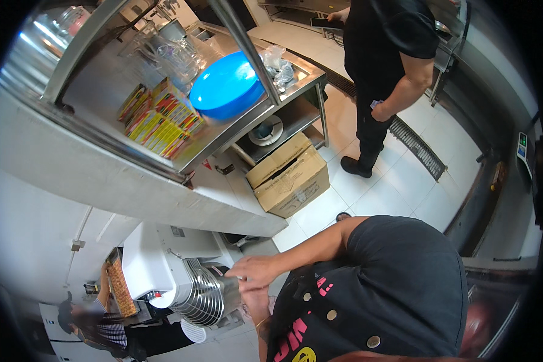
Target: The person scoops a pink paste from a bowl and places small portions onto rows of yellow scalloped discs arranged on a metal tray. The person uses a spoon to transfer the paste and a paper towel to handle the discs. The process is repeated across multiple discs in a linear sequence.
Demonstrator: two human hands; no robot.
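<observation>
My right hand (256, 271) comes in from the right at the edge of a white floor mixer. Its fingers are bent round a small pale thing too small to name. Just below it, my left hand (256, 298) nearly touches it, and its fingers are largely hidden. A thin band circles the left wrist. Both hands are beside the shiny metal panel (230, 294) of the mixer's wire bowl guard (200, 295). The white mixer body (148, 259) stands to the left, with a red knob (157, 295) on its near side.
A steel table above bears a blue basin (226, 87), yellow-red boxes (163, 123) and clear jugs (178, 54). Beneath its end stands a cardboard box (289, 178). One person in black (383, 66) stands at upper right; another (102, 326), lower left, reaches to a tray (120, 286).
</observation>
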